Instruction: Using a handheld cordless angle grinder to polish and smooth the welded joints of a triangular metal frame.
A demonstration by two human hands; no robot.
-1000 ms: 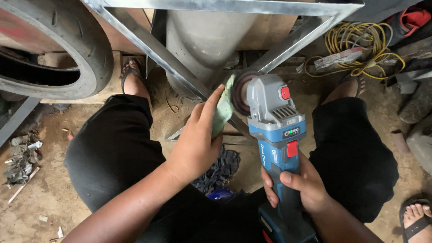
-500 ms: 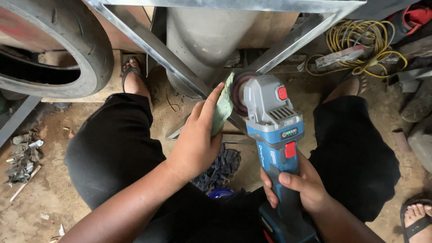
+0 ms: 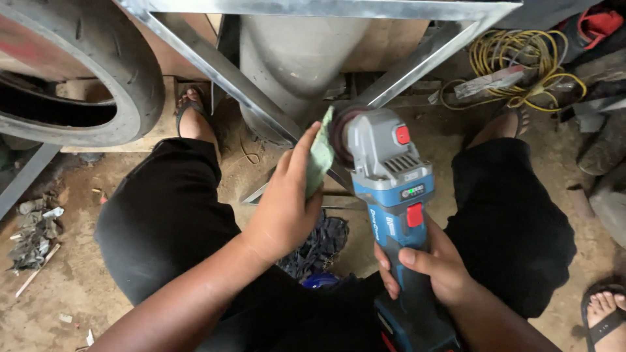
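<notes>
Barely any shift vs 0.5 s ago: grinder head drifted slightly left and down in frame, left hand tracked with it, grip unchanged.

Right hand (image 3: 435, 268) is wrapped around the blue body of the angle grinder (image 3: 391, 195), fingers curled closed on the handle below the red slide switch, thumb lying along the side. Grinder points away from the person, grey gear head up top with a red button on it. Dark disc (image 3: 340, 133) sits on the left face of the head, edge-on to camera.

Left hand (image 3: 287, 199) is flat, fingers extended and together, pressing a green cloth (image 3: 321, 160) against the disc face. Cloth is pinned between fingertips and disc, not gripped in a fist.

Tool sits between the knees, just in front of a grey metal cylinder (image 3: 297, 58) and the angled steel frame bars (image 3: 222, 78).

Around: black tyre (image 3: 98, 65) upper left, coiled yellow cable (image 3: 521, 58) upper right, dark rag pile (image 3: 323, 244) on the dirt floor under the hands. Another person's sandalled foot (image 3: 603, 313) at lower right.
</notes>
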